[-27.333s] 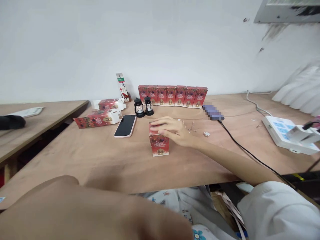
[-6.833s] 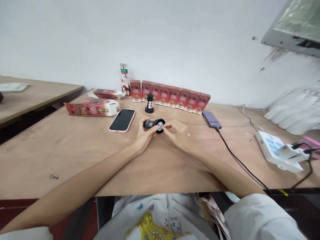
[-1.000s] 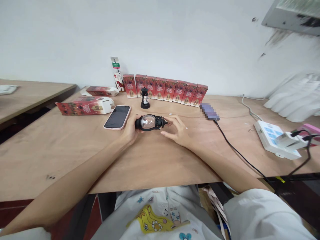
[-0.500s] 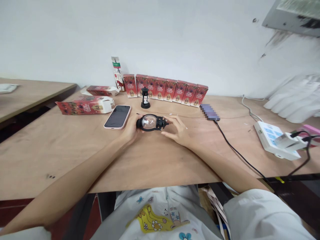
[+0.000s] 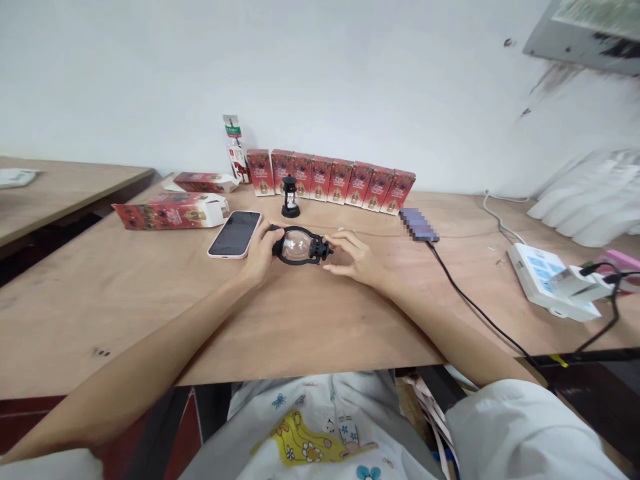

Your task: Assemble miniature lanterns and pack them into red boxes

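Note:
A small black lantern with a clear globe [image 5: 299, 246] lies on its side just above the wooden table [image 5: 310, 320]. My left hand [image 5: 259, 253] is closed round its left end. My right hand [image 5: 354, 259] pinches its right end with curled fingers. A second black lantern [image 5: 289, 197] stands upright behind them. A row of several red boxes [image 5: 333, 181] lines the wall beyond it.
A phone with a pink case [image 5: 235, 234] lies left of my hands. Two opened red boxes [image 5: 170, 211] lie further left. A cable [image 5: 480, 313] runs from a blurred device [image 5: 419, 225] to the right. A white power strip [image 5: 555, 281] sits at the right edge.
The lantern has turned slightly in my hands and its wire handle now hangs below it. My right fingers have closed more tightly on its right end.

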The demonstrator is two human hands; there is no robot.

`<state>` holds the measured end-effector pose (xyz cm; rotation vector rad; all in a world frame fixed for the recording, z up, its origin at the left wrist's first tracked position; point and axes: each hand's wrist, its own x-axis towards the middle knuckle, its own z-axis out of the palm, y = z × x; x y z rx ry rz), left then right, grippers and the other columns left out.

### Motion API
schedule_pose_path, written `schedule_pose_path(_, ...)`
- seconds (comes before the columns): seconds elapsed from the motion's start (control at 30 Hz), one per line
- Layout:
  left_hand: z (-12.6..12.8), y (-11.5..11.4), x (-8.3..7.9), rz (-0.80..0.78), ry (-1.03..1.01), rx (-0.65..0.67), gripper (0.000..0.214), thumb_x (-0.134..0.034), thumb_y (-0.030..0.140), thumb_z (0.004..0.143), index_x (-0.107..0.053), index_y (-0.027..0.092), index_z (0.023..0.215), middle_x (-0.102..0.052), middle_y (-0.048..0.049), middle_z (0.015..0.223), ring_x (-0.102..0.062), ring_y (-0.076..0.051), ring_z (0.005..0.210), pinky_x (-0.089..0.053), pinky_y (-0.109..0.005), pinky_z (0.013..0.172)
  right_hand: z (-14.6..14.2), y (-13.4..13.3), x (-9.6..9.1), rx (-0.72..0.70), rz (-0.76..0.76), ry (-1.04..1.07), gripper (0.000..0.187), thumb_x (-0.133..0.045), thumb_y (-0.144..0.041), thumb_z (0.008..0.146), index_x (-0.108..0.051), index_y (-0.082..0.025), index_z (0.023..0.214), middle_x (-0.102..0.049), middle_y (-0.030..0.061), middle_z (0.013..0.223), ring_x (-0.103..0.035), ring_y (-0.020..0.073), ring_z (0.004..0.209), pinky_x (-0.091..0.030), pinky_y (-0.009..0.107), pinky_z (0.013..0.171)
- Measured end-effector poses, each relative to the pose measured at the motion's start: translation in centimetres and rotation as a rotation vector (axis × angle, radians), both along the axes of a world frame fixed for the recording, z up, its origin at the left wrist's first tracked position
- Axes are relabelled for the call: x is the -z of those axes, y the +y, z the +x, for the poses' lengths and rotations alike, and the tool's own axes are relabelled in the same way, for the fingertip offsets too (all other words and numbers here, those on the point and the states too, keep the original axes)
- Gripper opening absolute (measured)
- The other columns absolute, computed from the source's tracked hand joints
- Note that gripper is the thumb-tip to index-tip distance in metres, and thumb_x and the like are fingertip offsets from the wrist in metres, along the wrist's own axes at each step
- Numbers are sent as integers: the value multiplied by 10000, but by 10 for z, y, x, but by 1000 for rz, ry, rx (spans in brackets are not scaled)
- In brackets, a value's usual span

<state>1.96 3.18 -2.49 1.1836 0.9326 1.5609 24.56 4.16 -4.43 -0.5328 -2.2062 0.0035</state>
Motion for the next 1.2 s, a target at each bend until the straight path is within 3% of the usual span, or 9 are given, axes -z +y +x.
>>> schedule_pose_path(0.17,6,-5,1,-76,-131,1,204,-599,340,625,-551,190,755,-548,21,693,-527,-132,612,-434,-205,442,-3,1,0,-15,-26,86,479,-646,-401,825,-520,-179,1229,-618,97,1055,-608,168,899,-536,311,782)
schedule_pose_path(0.33,11,-7,1,-217,-272,22,216,-576,357,640,-558,179,761,-583,5,729,-556,-145,685,-442,-222,531,-3,-2,-3,33,-229,127,475,-690,-447,769,-552,-206,1154,-641,68,995,-610,171,821,-510,341,785)
schedule_pose_path(0.47,7,-2,3,-114,-51,29,246,-651,316,600,-569,178,787,-576,17,771,-542,-134,719,-449,-223,593,5,5,-3,90,-441,86,513,-773,-365,674,-547,-214,1110,-593,8,874,-560,151,765,-466,300,712)
schedule_pose_path(0.6,9,-3,7,3,225,76,376,-741,292,561,-536,184,857,-580,16,850,-565,-155,829,-464,-266,738,12,18,1,163,-551,205,429,-723,-214,674,-508,-208,1045,-394,-77,686,-425,97,604,-380,235,593)
schedule_pose_path(0.7,19,-9,13,-7,314,82,455,-776,295,527,-488,192,864,-562,18,874,-568,-155,822,-464,-287,755,10,15,-3,266,-407,342,330,-560,-112,755,-480,-201,1062,-334,-76,650,-384,99,563,-358,230,563)
schedule_pose_path(0.77,26,-12,19,-5,343,60,464,-785,298,527,-458,193,839,-537,29,845,-557,-141,777,-460,-280,728,2,3,-7,311,-223,323,313,-470,-84,798,-485,-197,1089,-410,-46,679,-429,119,597,-398,253,594)
schedule_pose_path(0.87,33,-14,28,19,351,55,449,-788,299,543,-428,189,788,-517,37,769,-543,-139,747,-445,-273,701,-12,-20,-9,253,82,115,300,-405,-86,853,-524,-161,1118,-570,65,848,-519,177,769,-457,321,716)
schedule_pose_path(0.97,33,-11,36,47,350,66,450,-798,284,544,-417,189,764,-531,34,741,-547,-150,760,-441,-284,718,-22,-33,-2,188,315,-142,316,-399,-117,881,-556,-111,1155,-623,128,924,-544,223,851,-460,362,738)
schedule_pose_path(1.2,29,-7,43,67,468,156,448,-776,293,591,-458,180,886,-602,-45,952,-570,-214,936,-428,-384,873,-19,-21,9,310,558,-322,363,-408,-178,899,-586,-98,1205,-666,129,961,-590,213,822,-459,348,718)
